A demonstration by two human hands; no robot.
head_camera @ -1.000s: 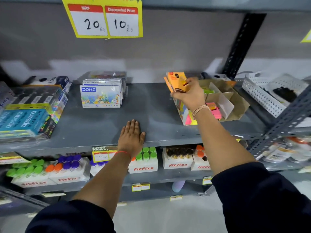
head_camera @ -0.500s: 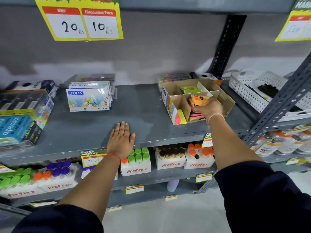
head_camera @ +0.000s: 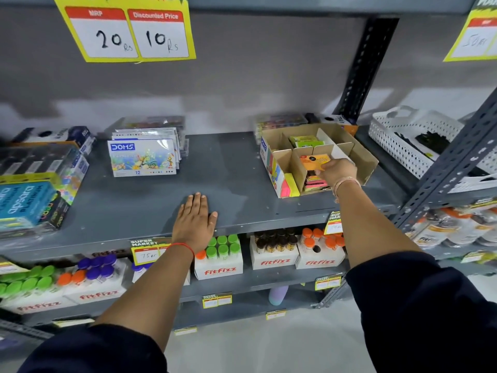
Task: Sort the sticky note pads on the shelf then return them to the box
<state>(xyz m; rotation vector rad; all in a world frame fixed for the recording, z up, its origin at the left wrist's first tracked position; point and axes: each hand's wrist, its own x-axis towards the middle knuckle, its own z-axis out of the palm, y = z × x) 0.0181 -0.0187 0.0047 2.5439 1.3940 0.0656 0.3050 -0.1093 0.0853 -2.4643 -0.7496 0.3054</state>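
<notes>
The right hand [head_camera: 336, 170] is pinching an orange sticky note pad [head_camera: 314, 162] over the cardboard box's [head_camera: 368, 160] near compartment at two o'clock, probably filing it, while the left hand [head_camera: 195, 220] is lying flat, fingers spread, steadying on the shelf [head_camera: 236, 168].

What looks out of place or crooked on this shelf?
The cardboard box sits skewed to the shelf edge. The right hand holds an orange pad tilted above the pink stack. Nothing spilled.

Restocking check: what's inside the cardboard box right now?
The box holds green pads at the back, pink and yellow pads in front, and an orange pad in the right hand. Lower layers are hidden.
</notes>
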